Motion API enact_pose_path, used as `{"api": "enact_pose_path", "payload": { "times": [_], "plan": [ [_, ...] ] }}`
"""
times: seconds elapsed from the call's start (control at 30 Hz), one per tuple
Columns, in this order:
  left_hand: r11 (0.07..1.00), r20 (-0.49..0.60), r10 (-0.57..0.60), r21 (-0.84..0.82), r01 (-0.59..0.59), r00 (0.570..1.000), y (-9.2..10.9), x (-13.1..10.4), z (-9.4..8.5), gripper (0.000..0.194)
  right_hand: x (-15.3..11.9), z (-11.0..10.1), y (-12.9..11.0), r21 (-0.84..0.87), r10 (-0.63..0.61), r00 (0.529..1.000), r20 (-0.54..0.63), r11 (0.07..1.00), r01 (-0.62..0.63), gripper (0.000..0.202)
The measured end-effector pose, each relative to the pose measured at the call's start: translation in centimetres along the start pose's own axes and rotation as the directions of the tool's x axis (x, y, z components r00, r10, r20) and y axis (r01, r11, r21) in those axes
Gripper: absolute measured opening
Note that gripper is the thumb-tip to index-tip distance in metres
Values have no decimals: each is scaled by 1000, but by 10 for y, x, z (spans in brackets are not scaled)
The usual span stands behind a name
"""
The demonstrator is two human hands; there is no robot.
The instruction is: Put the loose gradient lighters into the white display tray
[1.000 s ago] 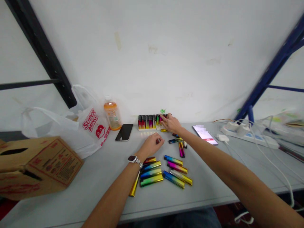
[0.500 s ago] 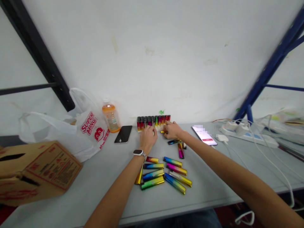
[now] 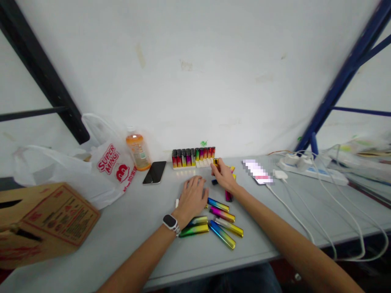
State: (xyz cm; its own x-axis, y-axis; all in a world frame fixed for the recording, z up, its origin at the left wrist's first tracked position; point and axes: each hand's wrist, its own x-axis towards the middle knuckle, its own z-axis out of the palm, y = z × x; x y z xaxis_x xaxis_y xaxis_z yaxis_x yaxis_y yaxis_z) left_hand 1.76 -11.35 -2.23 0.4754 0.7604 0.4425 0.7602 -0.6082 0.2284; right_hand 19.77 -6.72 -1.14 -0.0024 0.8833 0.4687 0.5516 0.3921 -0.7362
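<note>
Shiny two-tone lighters lie loose on the table, among them a blue-and-gold lighter (image 3: pixel 222 235), a magenta-and-gold lighter (image 3: pixel 222 213) and a green one (image 3: pixel 194 230). Over the left part of this group my left hand (image 3: pixel 192 195) is spread palm down, covering some of them; contact underneath is hidden. My right hand (image 3: pixel 225 176) pinches a gold lighter (image 3: pixel 216 161) at the right end of the racks. Several upright lighters with black tops fill the left white rack (image 3: pixel 184 167). A row of lighters stands at the back of the right white rack (image 3: pixel 204 163), with bare slots in front.
On the left are a cardboard box (image 3: pixel 58 219), a white plastic bag (image 3: pixel 100 179), an orange drink bottle (image 3: pixel 139 150) and a dark phone (image 3: pixel 154 172). At the right lie a lit phone (image 3: pixel 257 172), a power strip (image 3: pixel 317 171) and white cables (image 3: pixel 293 215).
My left hand has come back from the racks to the loose lighters and spread out. My right hand, still near the right rack, now shows a gold lighter upright in its fingers.
</note>
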Motion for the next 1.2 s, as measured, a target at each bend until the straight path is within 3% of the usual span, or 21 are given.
{"api": "enact_pose_path", "payload": {
  "times": [0.17,0.3,0.4,0.5,0.63,0.77,0.87,0.97,1.13,1.2],
  "plan": [
    [998,20,-42,41,41,999,-12,37,7,22,2,6,-7,477,81,996,47,874,-94,33],
    [996,-47,-74,-60,71,996,-17,51,5,20,0,4,-13,632,250,950,188,710,-312,36],
    [978,-148,-56,-205,25,987,-20,51,-3,19,-5,3,-14,630,225,940,257,699,-339,38],
    [955,-222,-6,-290,-60,975,-23,46,-14,27,-10,4,-13,522,111,963,247,821,-229,39],
    [951,-146,112,-270,-148,983,-25,41,-21,35,-13,-1,-14,351,19,992,126,934,-62,36],
    [952,-93,133,-265,-153,987,-24,41,-18,24,-11,-7,-13,448,120,993,6,887,-110,33],
    [952,-58,138,-268,-148,989,-22,41,-15,16,-8,-8,-11,566,206,979,11,805,-175,38],
    [961,-33,124,-245,-128,992,-18,40,-11,19,-7,-3,-10,605,194,981,9,780,-160,38],
    [970,-43,105,-214,-112,994,-12,39,-9,20,-11,5,-16,532,143,990,-16,839,-113,42],
    [970,-54,81,-227,-91,995,-12,40,-12,20,-12,4,-21,588,139,990,-37,804,-91,43]
  ]
}}
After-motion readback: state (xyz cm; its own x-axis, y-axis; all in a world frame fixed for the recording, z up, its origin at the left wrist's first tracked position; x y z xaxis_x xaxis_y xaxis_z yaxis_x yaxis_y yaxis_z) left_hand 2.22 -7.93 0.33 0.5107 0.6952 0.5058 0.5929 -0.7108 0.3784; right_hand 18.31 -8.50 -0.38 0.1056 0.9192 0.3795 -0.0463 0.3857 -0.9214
